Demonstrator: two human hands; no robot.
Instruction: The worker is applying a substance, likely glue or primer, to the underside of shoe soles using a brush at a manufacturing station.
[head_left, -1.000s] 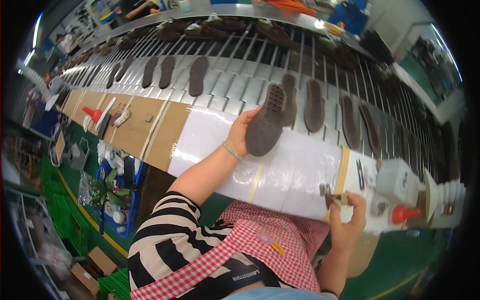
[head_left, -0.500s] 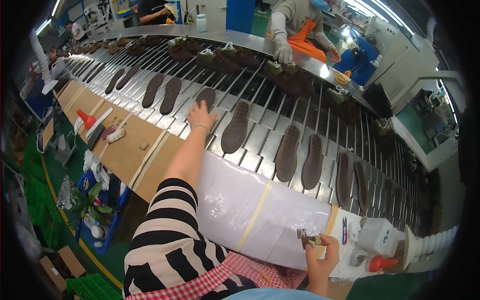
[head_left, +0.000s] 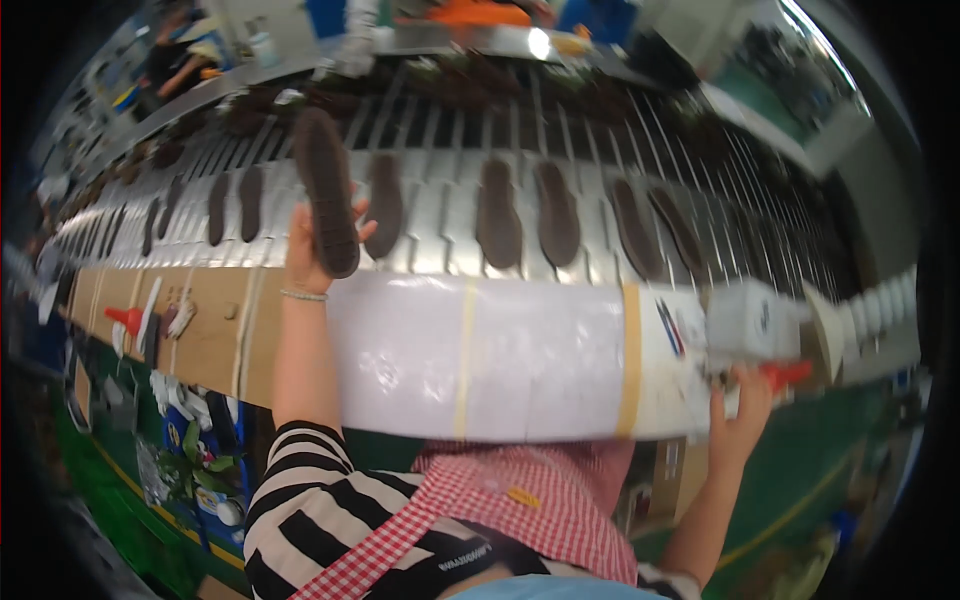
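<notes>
My left hand (head_left: 304, 254) grips a dark brown shoe sole (head_left: 327, 190), raised above the conveyor with its long side upright. Just to its right, another brown sole (head_left: 385, 208) lies on the metal slats. My right hand (head_left: 743, 408) is over the right end of the worktop, beside a red-tipped item (head_left: 786, 374) and a white plastic container (head_left: 755, 318). Its thumb and fingers are drawn together around something small and blurred, which I cannot make out.
The slatted conveyor (head_left: 448, 215) carries more soles in pairs, with dark shoes along its far side. A covered worktop (head_left: 545, 350) runs before me, holding pens (head_left: 671, 328) and a red-nozzled item (head_left: 125, 319). A flexible white duct (head_left: 880, 310) stands at right.
My left hand has lifted a sole off the conveyor. My right hand has moved rightward to the small items at the worktop's end. The whole view has turned and is blurred.
</notes>
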